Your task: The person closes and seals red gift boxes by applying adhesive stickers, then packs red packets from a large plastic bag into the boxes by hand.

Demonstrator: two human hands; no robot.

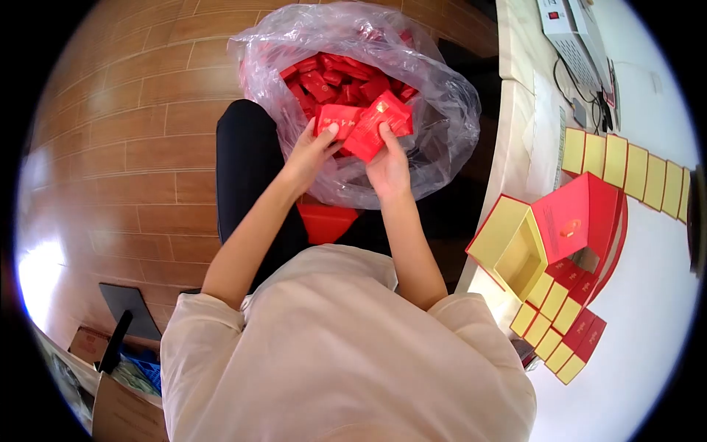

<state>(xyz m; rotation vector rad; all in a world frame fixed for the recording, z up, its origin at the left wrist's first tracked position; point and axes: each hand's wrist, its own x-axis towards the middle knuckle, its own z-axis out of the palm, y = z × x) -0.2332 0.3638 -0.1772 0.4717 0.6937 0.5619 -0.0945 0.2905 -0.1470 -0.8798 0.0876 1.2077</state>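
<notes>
My left hand (313, 152) grips a small red packet (341, 118) with gold marks, its thumb on the top face. Against that packet's right side, my right hand (388, 163) holds a red packet (374, 131) with a gold spot near its upper end; whether this is one packet or a stack I cannot tell. Both hands are above the opening of a large clear plastic bag (444, 110). Many similar red packets (318, 85) lie inside the bag. The fingers under the held packets are partly hidden.
On the white table (633, 295) at the right are an open red and yellow box (521, 254), small red and yellow boxes (554, 309), a row of yellow pieces (616, 162) and a white device (571, 37) with cables. A black stand (129, 313) is at lower left.
</notes>
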